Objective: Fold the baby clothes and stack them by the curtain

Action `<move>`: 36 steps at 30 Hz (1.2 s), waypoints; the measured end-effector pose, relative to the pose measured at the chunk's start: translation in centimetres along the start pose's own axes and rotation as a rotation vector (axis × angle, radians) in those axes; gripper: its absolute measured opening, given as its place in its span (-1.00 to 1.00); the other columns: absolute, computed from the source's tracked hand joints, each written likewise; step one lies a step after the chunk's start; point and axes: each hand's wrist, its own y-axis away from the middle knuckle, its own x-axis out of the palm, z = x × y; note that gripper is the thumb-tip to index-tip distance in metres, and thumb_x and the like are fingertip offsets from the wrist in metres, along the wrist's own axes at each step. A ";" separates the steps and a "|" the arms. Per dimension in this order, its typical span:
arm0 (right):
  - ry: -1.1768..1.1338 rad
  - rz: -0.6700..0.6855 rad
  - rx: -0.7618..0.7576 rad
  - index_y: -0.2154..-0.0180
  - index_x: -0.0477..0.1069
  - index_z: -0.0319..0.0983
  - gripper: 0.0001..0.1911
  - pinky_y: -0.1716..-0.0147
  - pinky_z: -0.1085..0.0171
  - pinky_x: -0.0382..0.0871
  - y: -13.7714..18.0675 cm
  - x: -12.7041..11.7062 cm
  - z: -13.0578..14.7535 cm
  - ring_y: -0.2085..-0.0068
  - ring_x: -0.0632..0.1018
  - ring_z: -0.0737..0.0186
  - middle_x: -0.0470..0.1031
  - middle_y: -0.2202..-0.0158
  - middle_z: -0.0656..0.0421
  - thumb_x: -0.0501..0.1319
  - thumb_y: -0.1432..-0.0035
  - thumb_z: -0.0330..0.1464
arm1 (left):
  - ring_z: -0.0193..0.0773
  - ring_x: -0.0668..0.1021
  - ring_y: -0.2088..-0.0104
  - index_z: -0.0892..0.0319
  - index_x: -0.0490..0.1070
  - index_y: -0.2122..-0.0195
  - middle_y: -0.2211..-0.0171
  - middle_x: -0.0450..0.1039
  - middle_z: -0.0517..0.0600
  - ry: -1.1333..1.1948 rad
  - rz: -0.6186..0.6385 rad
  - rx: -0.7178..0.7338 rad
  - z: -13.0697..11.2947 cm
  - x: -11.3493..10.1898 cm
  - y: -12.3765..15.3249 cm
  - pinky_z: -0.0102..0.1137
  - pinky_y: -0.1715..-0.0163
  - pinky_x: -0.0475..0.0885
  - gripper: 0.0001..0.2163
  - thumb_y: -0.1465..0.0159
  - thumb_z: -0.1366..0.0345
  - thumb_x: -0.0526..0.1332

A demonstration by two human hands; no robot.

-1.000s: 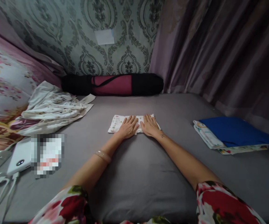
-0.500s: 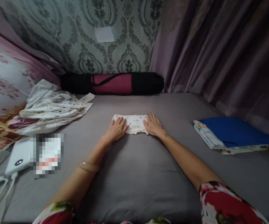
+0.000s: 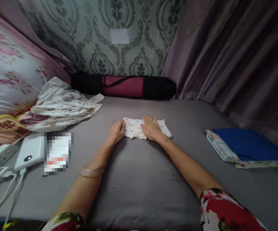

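Observation:
A small folded white garment (image 3: 133, 127) with a tiny print lies flat on the grey bed sheet (image 3: 139, 179). Its lower edge is notched in the middle. My right hand (image 3: 151, 128) rests flat on it, right of its middle, with the fingers spread. At the garment's left edge is my left hand (image 3: 117, 131), its fingers stretched along the edge and touching it; their undersides are hidden.
To the right sits a folded stack with a blue cloth (image 3: 252, 144) on top. Rumpled white clothes (image 3: 64, 106) lie at left, near a white power bank (image 3: 30, 152) with cables and a power strip (image 3: 1, 155). A black and maroon roll bag (image 3: 123, 86) lies along the wall.
My right hand has moved inward from the garment's right edge onto its surface, uncovering the right end. My left hand has slid outward to the left edge. The view has shifted slightly.

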 end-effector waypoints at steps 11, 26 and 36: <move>-0.029 0.115 0.008 -0.34 -0.03 -0.44 -0.36 -0.32 0.02 -0.17 -0.6 0.8 0.0 -0.37 0.03 0.06 -0.04 -0.39 -0.05 -0.20 -0.36 -0.22 | -0.14 0.50 0.00 0.20 0.37 -0.04 0.04 0.49 0.15 0.107 -0.053 -0.073 0.7 -0.3 -0.1 -0.22 -0.05 0.39 -0.69 -0.31 0.36 0.00; -0.004 0.057 0.021 -0.31 0.05 -0.51 -0.37 -0.31 0.02 -0.16 -2.1 1.9 3.6 -0.36 0.04 -0.01 0.05 -0.36 -0.10 -0.16 -0.35 -0.25 | -0.12 0.51 -0.03 0.22 0.40 -0.02 0.00 0.49 0.17 0.102 -0.102 -0.208 1.1 -0.5 -0.3 -0.18 -0.10 0.37 -0.67 -0.29 0.39 -0.01; -0.045 0.020 -0.009 -0.32 0.04 -0.48 -0.36 -0.30 0.02 -0.19 -3.4 2.8 6.7 -0.36 0.05 0.00 0.03 -0.36 -0.10 -0.19 -0.37 -0.20 | -0.16 0.51 -0.04 0.17 0.41 -0.01 0.00 0.50 0.11 0.102 -0.139 -0.209 1.6 -0.2 -0.4 -0.20 -0.11 0.37 -0.67 -0.28 0.42 -0.01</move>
